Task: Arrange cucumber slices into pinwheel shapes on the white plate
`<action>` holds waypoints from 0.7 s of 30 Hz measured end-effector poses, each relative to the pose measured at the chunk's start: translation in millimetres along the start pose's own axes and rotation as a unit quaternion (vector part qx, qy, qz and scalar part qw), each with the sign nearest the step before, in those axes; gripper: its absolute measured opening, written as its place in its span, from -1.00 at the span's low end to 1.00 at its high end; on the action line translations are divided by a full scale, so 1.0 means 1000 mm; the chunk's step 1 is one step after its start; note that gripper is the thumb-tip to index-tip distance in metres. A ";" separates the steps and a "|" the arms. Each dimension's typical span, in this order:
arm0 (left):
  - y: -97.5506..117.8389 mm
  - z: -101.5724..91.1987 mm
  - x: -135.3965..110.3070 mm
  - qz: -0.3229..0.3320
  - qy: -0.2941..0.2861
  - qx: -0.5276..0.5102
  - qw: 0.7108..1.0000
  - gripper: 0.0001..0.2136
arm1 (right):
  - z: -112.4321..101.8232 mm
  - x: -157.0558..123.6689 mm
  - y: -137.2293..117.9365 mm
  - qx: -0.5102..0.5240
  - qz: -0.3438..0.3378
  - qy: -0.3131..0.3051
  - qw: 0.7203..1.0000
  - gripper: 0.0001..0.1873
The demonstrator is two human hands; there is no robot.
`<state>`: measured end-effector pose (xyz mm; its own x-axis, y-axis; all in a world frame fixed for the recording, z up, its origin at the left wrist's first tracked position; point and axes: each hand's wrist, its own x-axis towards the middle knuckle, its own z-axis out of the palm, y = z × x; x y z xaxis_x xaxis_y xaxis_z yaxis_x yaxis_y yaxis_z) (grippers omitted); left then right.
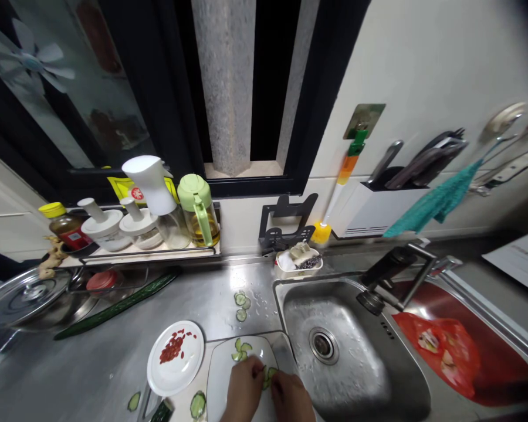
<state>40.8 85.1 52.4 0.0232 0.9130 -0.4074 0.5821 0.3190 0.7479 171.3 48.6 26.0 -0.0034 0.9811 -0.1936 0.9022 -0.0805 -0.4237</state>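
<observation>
With left hand and right hand close together at the slices, grip impossible to tell, handle lightly over the plate to avoid tearing.

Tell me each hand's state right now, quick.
Left hand: fingers curled beside the cucumber slices; whether it holds one cannot be told.
Right hand: curled by the same slices; its grip cannot be told either.
</observation>
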 end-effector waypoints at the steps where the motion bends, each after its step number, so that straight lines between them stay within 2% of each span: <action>1: 0.000 0.000 0.000 0.001 0.001 0.000 1.000 -0.85 | -0.001 0.000 0.000 -0.012 -0.005 0.003 1.000 -0.73; 5: 0.001 0.002 -0.001 0.007 0.003 0.009 1.000 -0.85 | -0.004 -0.002 -0.003 -0.070 -0.018 0.009 0.997 -0.73; 10: 0.003 0.003 -0.002 0.006 0.001 0.029 1.000 -0.87 | -0.006 -0.002 -0.013 -0.123 -0.001 0.000 0.992 -0.72; 14: 0.004 0.005 -0.003 0.007 0.009 0.039 0.999 -0.87 | -0.006 0.000 -0.020 -0.141 0.027 -0.012 0.990 -0.72; 21: 0.001 0.009 -0.005 0.021 0.012 0.077 0.997 -0.81 | -0.005 -0.001 -0.022 -0.154 0.021 0.002 0.988 -0.72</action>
<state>48.4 78.8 50.2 0.0329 0.9311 -0.3632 0.6995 0.2381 0.6738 153.2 50.6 39.7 0.0386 0.9786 -0.2020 0.9901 -0.0648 -0.1249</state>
